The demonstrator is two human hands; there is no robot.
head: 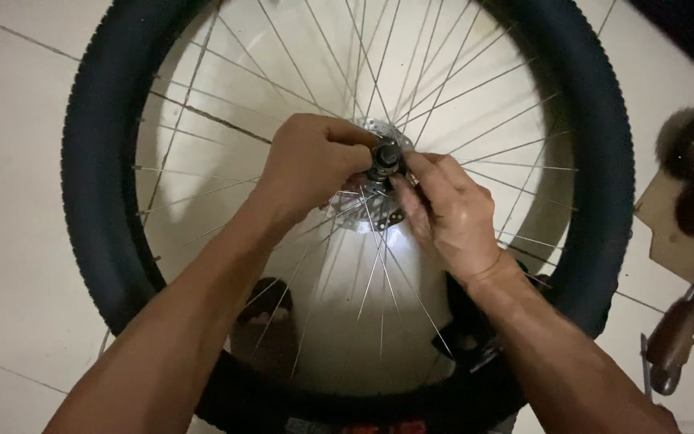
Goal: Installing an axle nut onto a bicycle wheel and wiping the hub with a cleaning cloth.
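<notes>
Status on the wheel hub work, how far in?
Done: the black knobby-tyred spoked bicycle wheel is off any bike, lying over the white tiled floor.
In hand: left hand and right hand both pinch the dark part at the centre of the silver metal hub.
Left: that part is still on the hub; whether it is loose cannot be told. A brown-handled tool lies unused at right.

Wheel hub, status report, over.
Both hands on hub: left hand gripping it, right hand fingertips at axle. Wheel flat on floor. Nothing in the way.
</notes>
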